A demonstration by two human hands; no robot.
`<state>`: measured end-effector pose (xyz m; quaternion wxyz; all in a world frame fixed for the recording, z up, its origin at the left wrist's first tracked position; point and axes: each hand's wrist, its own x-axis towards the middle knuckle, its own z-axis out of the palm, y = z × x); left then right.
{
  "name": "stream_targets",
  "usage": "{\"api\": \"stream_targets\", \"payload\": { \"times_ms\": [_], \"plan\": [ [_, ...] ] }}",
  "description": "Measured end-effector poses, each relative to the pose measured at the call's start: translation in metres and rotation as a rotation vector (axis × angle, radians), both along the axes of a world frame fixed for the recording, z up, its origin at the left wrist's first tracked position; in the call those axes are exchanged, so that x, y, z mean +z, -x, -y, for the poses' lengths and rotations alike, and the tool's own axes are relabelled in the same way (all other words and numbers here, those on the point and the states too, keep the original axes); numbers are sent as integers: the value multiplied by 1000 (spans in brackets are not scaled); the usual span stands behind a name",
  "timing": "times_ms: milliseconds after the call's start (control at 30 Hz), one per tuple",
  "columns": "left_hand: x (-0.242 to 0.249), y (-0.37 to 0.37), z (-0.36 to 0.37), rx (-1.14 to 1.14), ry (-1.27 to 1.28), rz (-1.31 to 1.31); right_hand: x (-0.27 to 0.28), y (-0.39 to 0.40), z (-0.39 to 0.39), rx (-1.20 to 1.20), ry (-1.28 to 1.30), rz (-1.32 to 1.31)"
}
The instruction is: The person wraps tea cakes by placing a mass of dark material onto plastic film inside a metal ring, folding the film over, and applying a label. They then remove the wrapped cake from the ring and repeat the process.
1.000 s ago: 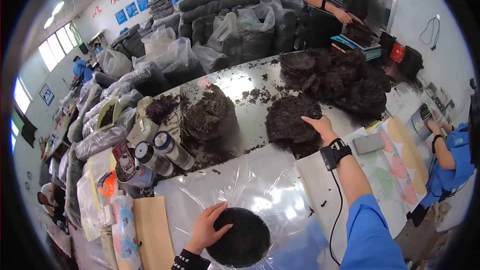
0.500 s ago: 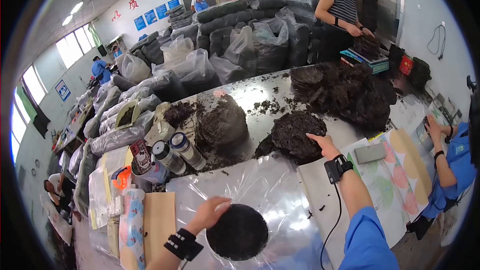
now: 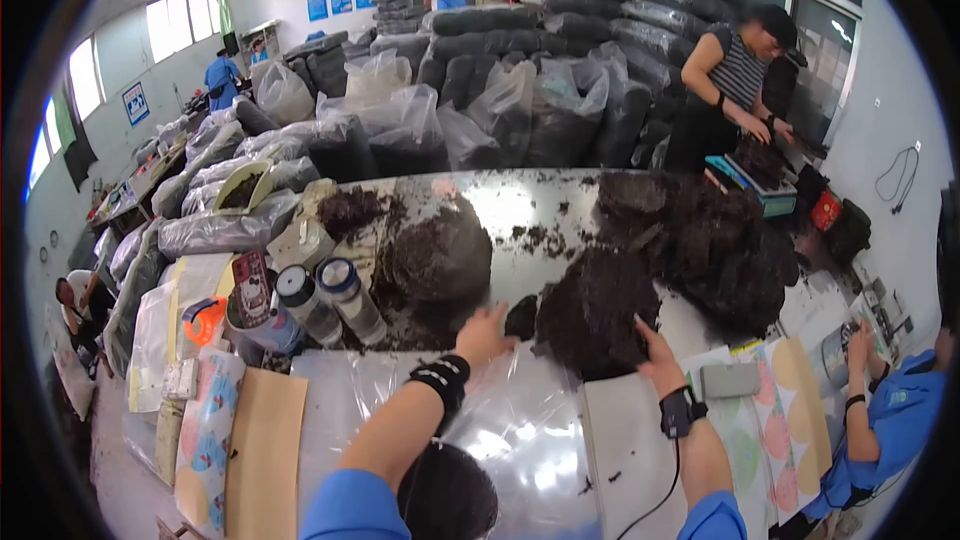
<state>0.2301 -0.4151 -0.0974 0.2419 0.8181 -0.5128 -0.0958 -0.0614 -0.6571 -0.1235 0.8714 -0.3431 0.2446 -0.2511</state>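
Note:
My right hand [image 3: 658, 358] grips the right edge of a dark, crumbly clump [image 3: 598, 312], which looks tilted, its thumb side showing and the other fingers partly hidden. Close to the clump's left side is a small dark piece [image 3: 521, 319]. My left hand [image 3: 486, 334] reaches toward this piece with its fingers apart; whether they touch it is unclear. Below my left forearm, a round black disc [image 3: 455, 490] lies on the clear plastic sheet [image 3: 535, 440], partly covered by the arm.
A rounded dark mound [image 3: 437, 252] sits behind my left hand, and a large dark heap [image 3: 720, 260] lies at the back right. Two lidded bottles [image 3: 352, 302] stand left. A grey block [image 3: 729, 380] rests right. A co-worker [image 3: 738, 80] stands behind; another's arms [image 3: 860, 390] are at far right.
My left hand has moved up and right, from the black disc to near the small piece. My right hand has shifted to the clump's edge, and the clump's tilt has changed. The view has shifted.

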Motion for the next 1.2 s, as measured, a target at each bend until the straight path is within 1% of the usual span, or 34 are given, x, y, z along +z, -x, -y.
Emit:
{"api": "stream_targets", "payload": {
  "times_ms": [67,100,167,200,267,333,367,400,433,467,500,533,567,600,667,733,800,833,867,933,967,1000,1067,1100,1133,1200],
  "plan": [
    [-3,7,9,-138,-36,89,-1,-6,-4,-65,132,8],
    [-3,4,12,-133,-24,98,4,-10,-1,-62,145,17],
    [-1,3,13,-106,27,-18,12,-10,-4,-123,168,97],
    [3,-1,9,-103,27,-21,19,-8,-4,-119,168,94],
    [36,-15,-6,9,273,-17,47,-9,-2,-162,211,121],
    [79,-24,-31,61,545,19,84,-10,-16,-172,310,190],
    [104,-25,-48,98,610,19,103,-11,-27,-180,346,214],
    [128,-21,-69,136,667,14,125,-13,-43,-164,311,256],
    [157,-9,-95,156,651,-36,138,-14,-54,-124,282,295],
    [184,8,-123,178,630,-92,160,-14,-78,-112,314,266],
    [203,23,-154,149,610,-84,184,-12,-110,-68,296,252],
    [213,41,-185,123,585,-82,218,-7,-156,-40,211,193],
    [212,58,-214,122,558,-94,214,-7,-163,191,282,291],
    [210,72,-239,120,541,-99,209,-2,-185,202,242,268],
    [196,99,-290,169,424,-39,210,-7,-231,379,225,219],
    [148,112,-333,378,440,-239,197,-10,-286,344,184,-27],
    [117,122,-361,444,580,-494,158,-9,-322,379,149,-70],
    [98,125,-374,508,601,-643,132,-10,-334,376,170,-92],
    [90,129,-385,504,613,-642,112,-11,-343,374,194,-115],
    [84,132,-397,543,487,-471,104,-13,-356,305,528,-266],
    [94,136,-398,548,404,-488,105,-16,-360,247,801,-350],
    [92,131,-400,550,422,-486,110,-19,-359,249,818,-345],
    [82,121,-403,401,574,-539,124,-19,-359,347,973,-415],
    [79,118,-399,370,785,-1060,113,-21,-355,295,1048,-433],
    [77,117,-394,362,797,-1063,113,-21,-357,291,1061,-435],
    [84,124,-374,483,814,-1042,129,-26,-370,101,1224,-396]
  ]
}}
